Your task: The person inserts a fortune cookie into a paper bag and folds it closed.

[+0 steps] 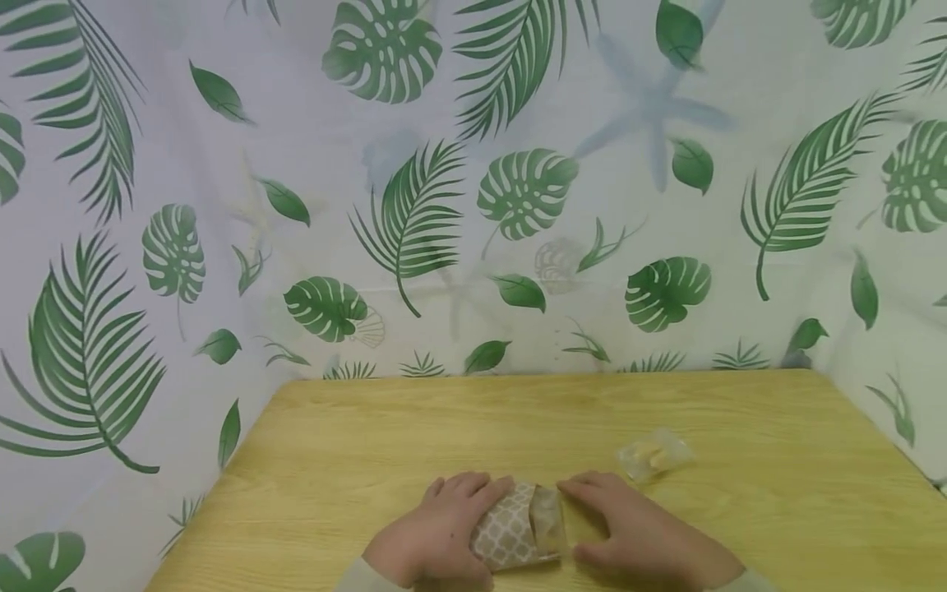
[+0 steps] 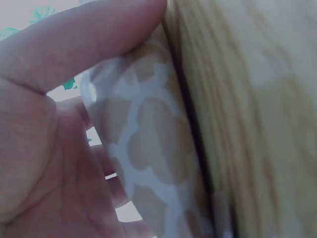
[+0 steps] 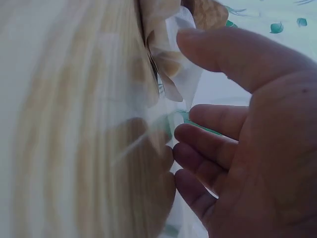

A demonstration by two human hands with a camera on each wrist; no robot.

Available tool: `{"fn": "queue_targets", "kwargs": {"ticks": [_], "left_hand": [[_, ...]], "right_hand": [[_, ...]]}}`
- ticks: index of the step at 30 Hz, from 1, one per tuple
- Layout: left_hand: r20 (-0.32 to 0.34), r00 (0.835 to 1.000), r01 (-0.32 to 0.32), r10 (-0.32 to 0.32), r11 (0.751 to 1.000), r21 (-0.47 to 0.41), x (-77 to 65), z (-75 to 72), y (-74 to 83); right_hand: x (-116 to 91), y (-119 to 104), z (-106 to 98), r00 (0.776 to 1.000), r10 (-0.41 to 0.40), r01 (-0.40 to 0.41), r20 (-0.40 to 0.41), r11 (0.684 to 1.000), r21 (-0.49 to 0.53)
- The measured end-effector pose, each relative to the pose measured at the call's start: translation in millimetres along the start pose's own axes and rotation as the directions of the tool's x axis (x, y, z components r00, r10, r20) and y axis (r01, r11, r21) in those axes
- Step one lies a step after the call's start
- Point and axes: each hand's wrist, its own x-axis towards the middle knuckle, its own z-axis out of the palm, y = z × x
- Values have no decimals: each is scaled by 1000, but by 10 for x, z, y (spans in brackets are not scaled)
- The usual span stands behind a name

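Note:
A tan pouch (image 1: 505, 533) with a white lattice pattern lies on the table. From its right end sticks a clear plastic bag (image 1: 547, 523) with something light brown inside. My left hand (image 1: 444, 530) holds the pouch from the left. In the left wrist view the thumb lies over the pouch's edge (image 2: 148, 134) and the fingers pass behind it. To the right of the bag's end, my right hand (image 1: 629, 526) rests with thumb and fingers apart. The right wrist view shows its thumb tip overlapping the clear bag (image 3: 173, 59), the other fingertips close to the tabletop.
Behind my right hand lies a small clear packet (image 1: 654, 455) with pale yellow contents. The wooden table (image 1: 444, 427) ends at a white curtain (image 1: 459, 345) printed with green leaves, which also hangs along both sides.

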Motion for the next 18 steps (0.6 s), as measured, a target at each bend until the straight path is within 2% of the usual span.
{"fn": "queue_targets", "kwargs": {"ticks": [9, 18], "left_hand": [[-7, 1000, -24, 24, 999, -23, -29, 42, 10], [-20, 1000, -19, 18, 999, -27, -33, 53, -26]], "right_hand": [[45, 8, 32, 999, -32, 32, -30, 999, 6], [111, -130, 167, 990, -76, 76, -115, 997, -12]]}}
